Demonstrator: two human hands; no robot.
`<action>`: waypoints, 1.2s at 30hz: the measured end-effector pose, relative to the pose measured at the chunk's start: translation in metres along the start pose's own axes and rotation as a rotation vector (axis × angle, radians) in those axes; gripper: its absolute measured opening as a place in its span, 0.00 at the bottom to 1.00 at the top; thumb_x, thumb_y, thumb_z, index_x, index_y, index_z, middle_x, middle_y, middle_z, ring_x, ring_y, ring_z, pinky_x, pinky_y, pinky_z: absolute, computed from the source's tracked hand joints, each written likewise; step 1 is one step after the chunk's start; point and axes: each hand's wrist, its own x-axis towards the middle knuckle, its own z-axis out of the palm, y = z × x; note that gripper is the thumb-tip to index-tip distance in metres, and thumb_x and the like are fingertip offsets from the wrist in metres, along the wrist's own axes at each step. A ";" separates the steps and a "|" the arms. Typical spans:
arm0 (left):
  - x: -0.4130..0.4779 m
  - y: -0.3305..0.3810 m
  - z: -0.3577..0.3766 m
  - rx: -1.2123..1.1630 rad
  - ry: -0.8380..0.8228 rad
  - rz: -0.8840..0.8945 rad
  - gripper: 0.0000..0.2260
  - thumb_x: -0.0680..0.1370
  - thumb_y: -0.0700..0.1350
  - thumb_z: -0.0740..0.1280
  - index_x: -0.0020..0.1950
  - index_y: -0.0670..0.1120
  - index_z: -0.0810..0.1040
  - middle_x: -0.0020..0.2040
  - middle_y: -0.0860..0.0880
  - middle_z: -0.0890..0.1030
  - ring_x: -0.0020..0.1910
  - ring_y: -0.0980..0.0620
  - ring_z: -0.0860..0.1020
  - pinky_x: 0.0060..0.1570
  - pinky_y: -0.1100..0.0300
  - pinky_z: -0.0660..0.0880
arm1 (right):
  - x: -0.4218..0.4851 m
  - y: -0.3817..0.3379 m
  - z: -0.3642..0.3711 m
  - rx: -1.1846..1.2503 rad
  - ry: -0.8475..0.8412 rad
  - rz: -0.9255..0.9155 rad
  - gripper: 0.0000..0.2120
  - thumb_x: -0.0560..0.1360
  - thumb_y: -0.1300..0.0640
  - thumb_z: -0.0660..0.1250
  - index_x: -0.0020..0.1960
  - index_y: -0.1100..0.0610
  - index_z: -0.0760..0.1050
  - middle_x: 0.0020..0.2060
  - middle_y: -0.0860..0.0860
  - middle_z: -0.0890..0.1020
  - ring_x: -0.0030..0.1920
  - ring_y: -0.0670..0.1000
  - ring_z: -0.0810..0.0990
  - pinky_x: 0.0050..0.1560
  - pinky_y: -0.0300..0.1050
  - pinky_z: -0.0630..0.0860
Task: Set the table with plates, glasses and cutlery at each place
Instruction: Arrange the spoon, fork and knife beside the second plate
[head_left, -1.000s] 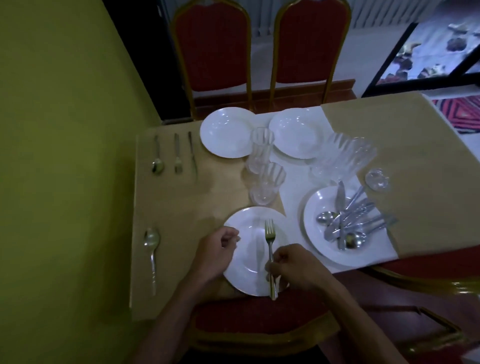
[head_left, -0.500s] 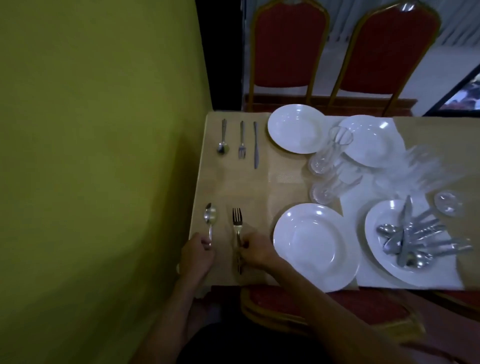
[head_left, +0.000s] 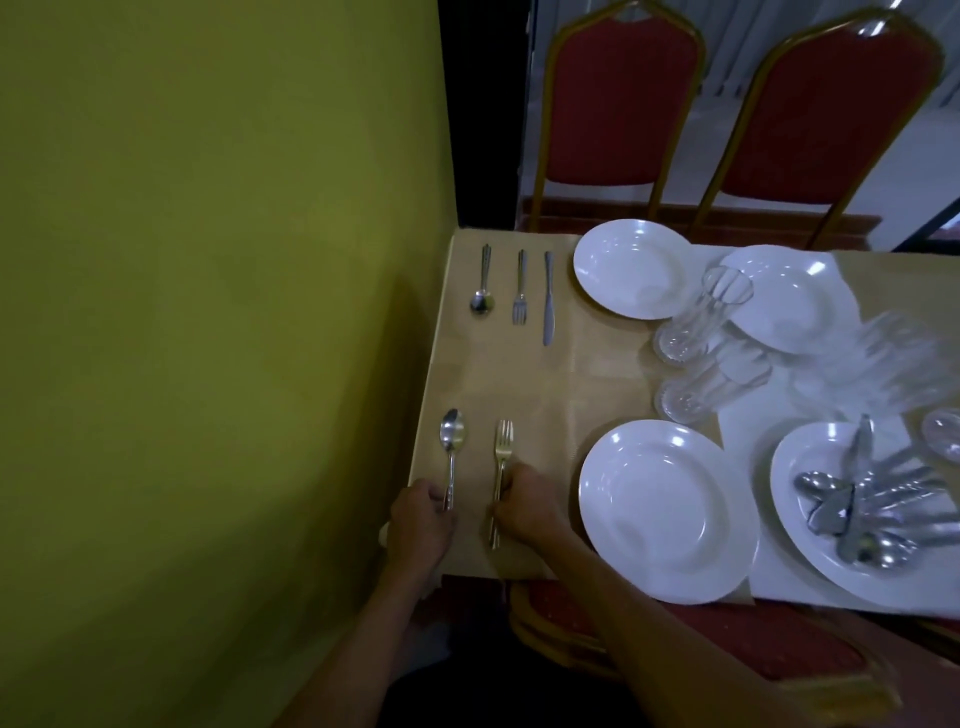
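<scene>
1. The left hand (head_left: 421, 525) has its fingers curled round the handle end of a silver metal spoon (head_left: 452, 441). The spoon lies on the beige-clothed table (head_left: 571, 379) near its left edge, bowl pointing away from the person.
2. The right hand (head_left: 524, 506) has its fingers closed on the handle of a silver metal fork (head_left: 503, 447). The fork lies just beside the spoon and parallel to it, tines pointing away.
3. A round white near plate (head_left: 660, 514) sits just right of the fork at the near table edge, close to the right hand.
4. At the far place a small far spoon (head_left: 482, 299), a far fork (head_left: 519, 301) and a table knife (head_left: 548, 306) lie side by side, left of a round white far plate (head_left: 631, 267).
5. Two clear ribbed glasses (head_left: 696, 322) stand one behind the other between the near plate and the far plate.
6. At the right, a white serving plate (head_left: 795, 530) carries a heap of loose cutlery (head_left: 872, 504).
7. A yellow-green wall (head_left: 208, 312) borders the table's left side, and two red padded chairs (head_left: 618, 98) with gold frames stand at the far side.
</scene>
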 end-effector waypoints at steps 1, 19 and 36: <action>0.000 -0.001 0.000 -0.014 0.014 0.007 0.10 0.70 0.40 0.75 0.42 0.50 0.75 0.40 0.52 0.79 0.41 0.51 0.78 0.39 0.58 0.74 | 0.000 -0.001 0.002 -0.007 0.005 -0.014 0.12 0.72 0.66 0.70 0.55 0.59 0.79 0.50 0.55 0.84 0.48 0.52 0.82 0.41 0.37 0.76; 0.003 -0.007 0.003 -0.108 0.018 -0.049 0.08 0.70 0.38 0.76 0.45 0.47 0.81 0.38 0.52 0.80 0.37 0.55 0.78 0.32 0.68 0.68 | -0.004 -0.005 0.002 0.001 0.090 0.031 0.12 0.74 0.61 0.66 0.35 0.49 0.70 0.38 0.49 0.79 0.44 0.53 0.82 0.41 0.44 0.76; 0.011 -0.004 0.000 -0.100 -0.001 -0.107 0.08 0.69 0.38 0.76 0.46 0.45 0.82 0.36 0.53 0.78 0.39 0.53 0.77 0.35 0.64 0.68 | 0.026 0.009 0.010 0.016 0.113 0.068 0.05 0.73 0.58 0.71 0.44 0.60 0.83 0.42 0.56 0.85 0.45 0.55 0.84 0.50 0.54 0.81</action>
